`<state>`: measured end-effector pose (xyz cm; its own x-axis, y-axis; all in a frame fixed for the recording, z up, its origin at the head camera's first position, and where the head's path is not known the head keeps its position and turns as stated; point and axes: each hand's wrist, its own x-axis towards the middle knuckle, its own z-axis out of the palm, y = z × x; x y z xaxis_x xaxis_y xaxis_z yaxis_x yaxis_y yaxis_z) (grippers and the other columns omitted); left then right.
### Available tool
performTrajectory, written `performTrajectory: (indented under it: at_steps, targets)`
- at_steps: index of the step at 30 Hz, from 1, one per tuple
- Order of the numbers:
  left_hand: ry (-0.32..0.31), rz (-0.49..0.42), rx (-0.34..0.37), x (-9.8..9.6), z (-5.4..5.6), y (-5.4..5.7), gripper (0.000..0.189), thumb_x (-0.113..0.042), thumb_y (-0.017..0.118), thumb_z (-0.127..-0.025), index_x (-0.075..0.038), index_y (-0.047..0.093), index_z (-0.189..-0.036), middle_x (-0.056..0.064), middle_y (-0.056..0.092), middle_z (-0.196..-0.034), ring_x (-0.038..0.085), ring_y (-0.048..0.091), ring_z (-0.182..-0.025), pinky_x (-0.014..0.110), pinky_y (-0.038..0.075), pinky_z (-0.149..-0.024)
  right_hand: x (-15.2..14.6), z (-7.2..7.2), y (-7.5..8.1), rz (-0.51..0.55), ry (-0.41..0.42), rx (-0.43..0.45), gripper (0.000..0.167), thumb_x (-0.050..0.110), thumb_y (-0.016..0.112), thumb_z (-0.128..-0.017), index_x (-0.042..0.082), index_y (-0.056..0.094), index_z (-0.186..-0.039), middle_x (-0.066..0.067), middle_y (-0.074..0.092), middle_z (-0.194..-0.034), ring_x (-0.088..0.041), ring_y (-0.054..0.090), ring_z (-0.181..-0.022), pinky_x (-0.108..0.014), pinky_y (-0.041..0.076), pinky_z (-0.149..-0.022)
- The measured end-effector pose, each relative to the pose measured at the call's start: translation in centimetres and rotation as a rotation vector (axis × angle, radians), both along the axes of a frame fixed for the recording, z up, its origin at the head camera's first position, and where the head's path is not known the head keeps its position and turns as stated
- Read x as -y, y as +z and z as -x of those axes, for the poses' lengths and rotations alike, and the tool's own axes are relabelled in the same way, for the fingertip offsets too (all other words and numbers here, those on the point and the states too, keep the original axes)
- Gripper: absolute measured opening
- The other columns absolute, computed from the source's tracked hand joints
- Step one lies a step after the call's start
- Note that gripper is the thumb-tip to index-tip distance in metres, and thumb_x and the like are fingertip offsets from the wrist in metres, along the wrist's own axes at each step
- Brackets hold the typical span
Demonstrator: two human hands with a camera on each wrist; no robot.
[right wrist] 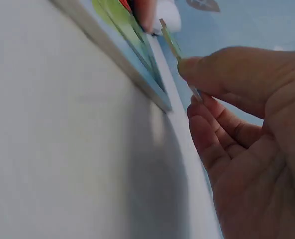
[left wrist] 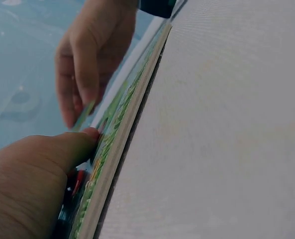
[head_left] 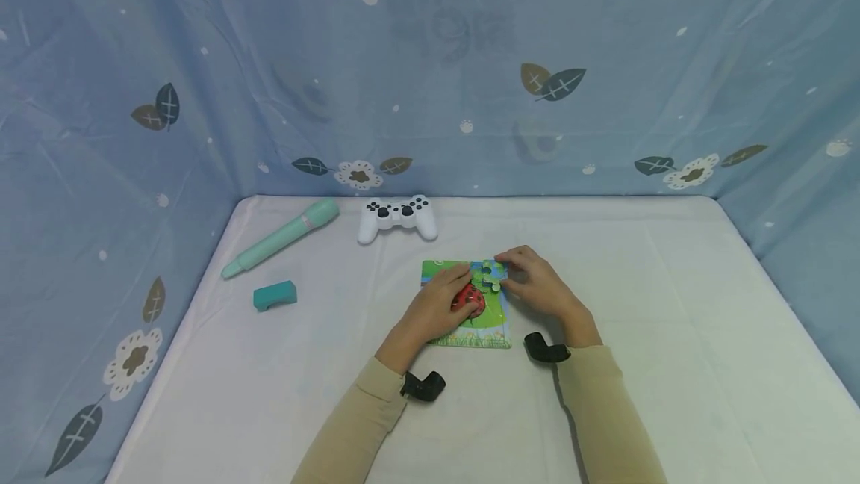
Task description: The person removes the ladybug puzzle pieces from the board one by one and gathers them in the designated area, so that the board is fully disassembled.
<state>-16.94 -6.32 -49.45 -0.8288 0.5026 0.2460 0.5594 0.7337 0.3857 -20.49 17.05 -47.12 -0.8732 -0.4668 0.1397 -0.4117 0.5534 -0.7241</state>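
Note:
A square jigsaw puzzle (head_left: 496,316) with a red ladybug on green lies in the middle of the table. My left hand (head_left: 435,306) rests on its left part, fingers spread over the picture and partly hiding the ladybug. In the left wrist view, the left thumb (left wrist: 62,149) reaches over the puzzle's edge. My right hand (head_left: 543,288) is at the puzzle's upper right corner. Between thumb and fingers it pinches a thin puzzle piece (right wrist: 170,42), tilted and raised above the board in the right wrist view.
A white game controller (head_left: 397,218) lies behind the puzzle. To the left are a mint-green microphone-shaped toy (head_left: 281,239) and a teal arched block (head_left: 275,295). Blue patterned cloth (head_left: 430,95) rises along the table's back and sides. Each wrist wears a black camera mount (head_left: 425,387).

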Motion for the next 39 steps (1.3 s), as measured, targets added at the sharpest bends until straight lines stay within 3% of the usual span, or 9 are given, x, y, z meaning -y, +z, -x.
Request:
performTrajectory:
  at_steps: [7,17,22,30,31,34,36,38,39]
  targets:
    - [0.007,-0.004,-0.019,0.2,0.0,-0.4,0.056,-0.037,0.063,-0.090,-0.003,0.053,-0.134,0.008,0.047,-0.144,0.025,0.042,-0.134,0.037,0.035,-0.114,-5.0,0.1,0.7,-0.050,-0.065,0.022,0.041,0.003,0.062,-0.089,-0.002,0.054,-0.129,-0.019,0.050,-0.120,-0.037,0.052,-0.110,-0.053,0.047,-0.094]
    - [0.001,-0.001,-0.003,0.3,0.0,-0.4,0.056,-0.037,0.062,-0.091,-0.004,0.052,-0.135,0.007,0.046,-0.144,0.022,0.041,-0.135,0.035,0.031,-0.116,-14.2,-0.6,1.1,-0.138,-0.237,0.102,0.042,0.010,0.058,-0.093,-0.007,0.050,-0.131,-0.027,0.045,-0.127,-0.046,0.046,-0.118,-0.061,0.040,-0.099]
    - [-0.013,-0.015,-0.006,0.2,0.0,-0.4,0.056,-0.036,0.063,-0.091,-0.003,0.052,-0.135,0.009,0.046,-0.144,0.023,0.042,-0.135,0.036,0.030,-0.117,-17.4,-0.9,1.2,-0.192,-0.280,0.100,0.044,0.012,0.058,-0.093,-0.009,0.049,-0.131,-0.030,0.044,-0.128,-0.044,0.045,-0.114,-0.060,0.040,-0.092]
    - [-0.024,-0.022,-0.007,0.1,-0.1,-0.5,0.056,-0.036,0.063,-0.091,-0.002,0.052,-0.134,0.010,0.047,-0.144,0.025,0.043,-0.134,0.037,0.030,-0.117,-21.1,-1.2,0.2,-0.224,-0.337,0.081,0.043,0.015,0.055,-0.095,-0.008,0.049,-0.131,-0.030,0.044,-0.131,-0.046,0.044,-0.116,-0.061,0.038,-0.093]
    - [-0.025,-0.023,-0.006,0.1,-0.1,-0.5,0.056,-0.036,0.063,-0.091,-0.002,0.052,-0.134,0.010,0.047,-0.144,0.025,0.043,-0.134,0.037,0.031,-0.117,-21.3,-1.2,0.1,-0.223,-0.341,0.078,0.043,0.016,0.055,-0.096,-0.008,0.049,-0.131,-0.030,0.045,-0.131,-0.046,0.044,-0.117,-0.060,0.039,-0.093]
    - [-0.023,-0.018,-0.009,0.1,0.0,-0.5,0.056,-0.037,0.062,-0.091,-0.002,0.052,-0.135,0.010,0.046,-0.144,0.026,0.042,-0.134,0.038,0.030,-0.117,-21.7,-1.3,-0.2,-0.210,-0.352,0.070,0.042,0.017,0.055,-0.096,-0.007,0.050,-0.131,-0.029,0.045,-0.132,-0.044,0.044,-0.116,-0.028,0.044,-0.097]
    - [-0.024,-0.020,-0.010,0.1,0.0,-0.5,0.056,-0.037,0.062,-0.091,-0.002,0.052,-0.134,0.010,0.046,-0.144,0.025,0.042,-0.134,0.038,0.030,-0.117,-21.8,-1.3,-0.4,-0.199,-0.362,0.075,0.042,0.018,0.055,-0.096,-0.005,0.051,-0.132,-0.028,0.045,-0.134,-0.042,0.043,-0.116,-0.010,0.039,-0.088]
    - [-0.023,-0.019,-0.012,0.1,0.1,-0.4,0.056,-0.037,0.062,-0.091,-0.002,0.052,-0.135,0.010,0.046,-0.144,0.025,0.042,-0.135,0.038,0.029,-0.117,-21.9,-1.3,-0.5,-0.183,-0.372,0.093,0.043,0.019,0.054,-0.097,-0.003,0.050,-0.133,-0.027,0.044,-0.136,-0.043,0.042,-0.118,-0.007,0.036,-0.087]
    - [-0.024,-0.019,-0.014,0.1,0.1,-0.4,0.056,-0.036,0.062,-0.091,-0.002,0.052,-0.135,0.010,0.046,-0.144,0.024,0.042,-0.135,0.038,0.029,-0.117,-21.9,-1.2,-0.6,-0.178,-0.377,0.104,0.043,0.020,0.054,-0.097,-0.003,0.049,-0.134,-0.028,0.043,-0.137,-0.044,0.041,-0.120,-0.014,0.039,-0.094]
